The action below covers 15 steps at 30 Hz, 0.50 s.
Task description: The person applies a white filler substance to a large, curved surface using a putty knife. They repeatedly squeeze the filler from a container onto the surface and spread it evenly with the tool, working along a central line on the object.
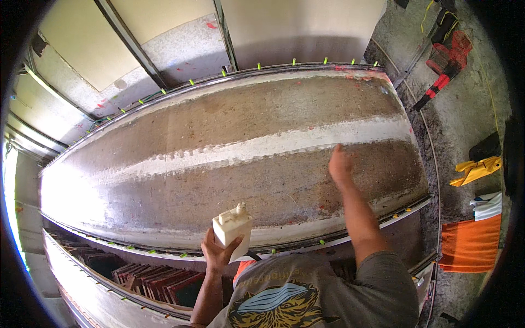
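A person in a grey printed T-shirt (328, 290) leans over a long bench (219, 197), seen from above through a fisheye lens. The left hand (217, 252) has its grip clamped around a cream plastic jug (232, 228), thumb across the front. The jug, slightly tilted with its short neck at the top right, is held up in front of the bench's near edge. The right hand (341, 164) reaches across the brown, stained surface to the lower border of a rough white strip (240, 150) running lengthwise; I cannot tell whether its grip is apart or together, or whether it touches the surface. Small green clips (259, 66) line the bench's long edges, and glare whitens its left end. Below the near edge, thin boards with reddish edges (164, 280) lean in a row. To the right are an orange cloth (470, 245), a yellow glove (474, 170) and red netting (454, 52).
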Available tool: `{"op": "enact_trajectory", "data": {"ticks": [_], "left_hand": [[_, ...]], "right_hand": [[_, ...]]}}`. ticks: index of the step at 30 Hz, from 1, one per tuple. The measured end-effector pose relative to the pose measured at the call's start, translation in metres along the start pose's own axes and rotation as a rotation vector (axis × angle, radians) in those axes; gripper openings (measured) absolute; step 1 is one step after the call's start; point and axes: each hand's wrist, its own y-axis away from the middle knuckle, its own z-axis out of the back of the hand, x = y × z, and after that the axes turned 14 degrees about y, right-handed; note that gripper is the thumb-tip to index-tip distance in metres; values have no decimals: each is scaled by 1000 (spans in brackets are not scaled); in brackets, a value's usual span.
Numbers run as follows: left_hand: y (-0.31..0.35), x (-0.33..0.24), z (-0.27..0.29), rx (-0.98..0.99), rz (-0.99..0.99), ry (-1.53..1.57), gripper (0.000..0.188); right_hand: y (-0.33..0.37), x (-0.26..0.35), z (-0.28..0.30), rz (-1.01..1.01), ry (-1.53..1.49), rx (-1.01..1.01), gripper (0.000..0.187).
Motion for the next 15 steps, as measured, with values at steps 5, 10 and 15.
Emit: {"op": "enact_trajectory", "data": {"ticks": [5, 10, 15], "left_hand": [[-3, -1, -3, 18, 35, -39, 58], [-12, 2, -6, 21, 27, 78, 59], [-13, 8, -7, -23, 11, 101, 58]], "right_hand": [[56, 146, -22, 145, 60, -71, 46], [79, 174, 35, 276, -242, 96, 37], [-10, 11, 1, -101, -167, 52, 36]]}}
